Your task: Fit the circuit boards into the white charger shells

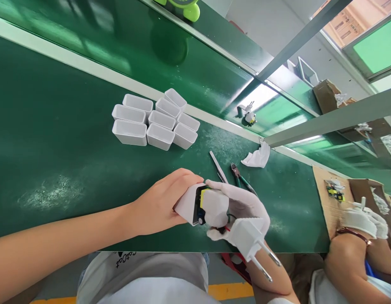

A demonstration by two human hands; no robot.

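Observation:
My bare left hand (162, 200) is closed around a white plastic charger case (185, 204). A black and yellow circuit assembly with a white block (216, 207) sits at the mouth of that case, partly inside it. My right hand (254, 202), in a white glove, wraps round the far side of the assembly, some fingers hidden behind it. A white two-pin plug head (248, 238) hangs from the assembly on thin wires, against the gloved palm, its pins pointing down and right.
Several hollow white cases (160, 137) stand grouped on the green bench (71, 169). Beyond my hands lie tweezers (217, 164), cutting pliers (238, 173) and a crumpled white glove (257, 156). At right, a co-worker's gloved hands (363, 219) are over cardboard (322, 198).

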